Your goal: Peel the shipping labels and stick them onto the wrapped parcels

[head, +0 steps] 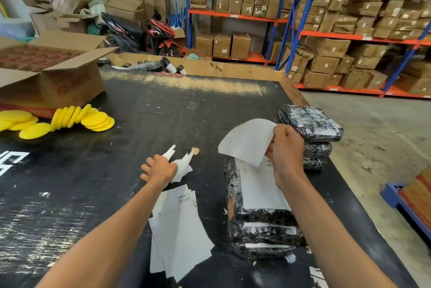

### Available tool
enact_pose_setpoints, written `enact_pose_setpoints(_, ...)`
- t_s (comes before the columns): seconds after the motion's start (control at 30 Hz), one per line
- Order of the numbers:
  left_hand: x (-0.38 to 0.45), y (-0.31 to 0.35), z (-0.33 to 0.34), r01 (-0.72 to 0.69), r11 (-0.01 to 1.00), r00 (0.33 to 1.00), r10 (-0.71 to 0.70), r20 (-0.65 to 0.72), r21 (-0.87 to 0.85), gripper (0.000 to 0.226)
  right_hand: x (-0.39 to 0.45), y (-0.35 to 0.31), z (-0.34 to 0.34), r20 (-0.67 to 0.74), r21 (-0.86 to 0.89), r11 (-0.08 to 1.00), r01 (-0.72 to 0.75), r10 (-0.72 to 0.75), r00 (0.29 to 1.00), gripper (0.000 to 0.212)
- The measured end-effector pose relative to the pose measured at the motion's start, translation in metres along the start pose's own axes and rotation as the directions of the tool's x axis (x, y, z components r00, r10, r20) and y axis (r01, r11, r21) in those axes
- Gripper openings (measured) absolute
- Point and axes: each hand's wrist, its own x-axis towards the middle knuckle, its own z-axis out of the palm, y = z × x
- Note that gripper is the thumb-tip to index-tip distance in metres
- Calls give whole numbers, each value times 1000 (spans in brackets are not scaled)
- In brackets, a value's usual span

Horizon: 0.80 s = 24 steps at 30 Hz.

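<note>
My right hand pinches a white sheet, curled up above a stack of black-wrapped parcels. The top parcel of that stack carries a white shipping label. A second stack of wrapped parcels stands just behind my right hand, near the table's right edge. My left hand rests on crumpled white backing scraps in the middle of the black table. A fanned pile of shipping labels lies beside my left forearm.
Yellow round pads lie spread at the left, in front of an open cardboard box. More wrapped items sit at the table's far edge. Shelving full of cartons fills the right background, with a blue pallet on the floor.
</note>
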Motion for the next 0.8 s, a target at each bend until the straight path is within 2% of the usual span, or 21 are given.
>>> enact_pose_setpoints(0.17, -4, 8, -8, -66, 980, 997, 70, -13, 186, 31, 12, -9, -1, 88, -4, 1000, 30, -29, 996, 25)
enact_pose_setpoints(0.27, -15, 23, -19, -75, 982, 996, 81, -26, 171, 28, 21, -15, -2, 132, -1, 999, 48, -48, 990, 23)
enact_pose_setpoints(0.3, -20, 30, -23, -108, 986, 994, 110, -12, 125, 26, 25, -17, -4, 147, -6, 998, 56, -54, 988, 22)
enact_pose_setpoints(0.37, -35, 51, -36, -226, 970, 974, 226, -9, -85, 17, 30, -22, -9, 185, -29, 995, 97, -90, 979, 21)
enact_pose_setpoints(0.47, -70, 95, -61, -367, 829, 923, 379, -60, -423, 20, 33, -30, -17, 224, -53, 960, 275, -257, 940, 18)
enact_pose_setpoints(0.53, -98, 128, -75, -343, 736, 908, 418, -7, -584, 33, 33, -37, -24, 258, -71, 894, 442, -412, 874, 17)
enact_pose_setpoints(0.6, -119, 156, -83, -200, 685, 890, 426, 162, -701, 43, 33, -44, -32, 322, -83, 809, 582, -531, 784, 12)
enact_pose_setpoints(0.67, -134, 176, -84, -119, 685, 861, 432, 269, -718, 47, 36, -47, -43, 410, -138, 680, 720, -623, 666, 7)
enact_pose_setpoints(0.73, -140, 190, -79, -115, 692, 854, 435, 285, -713, 42, 40, -46, -54, 491, -211, 517, 829, -677, 548, 9)
enact_pose_setpoints(0.8, -143, 201, -69, -123, 696, 859, 432, 275, -707, 31, 45, -45, -66, 529, -252, 396, 883, -707, 468, 6)
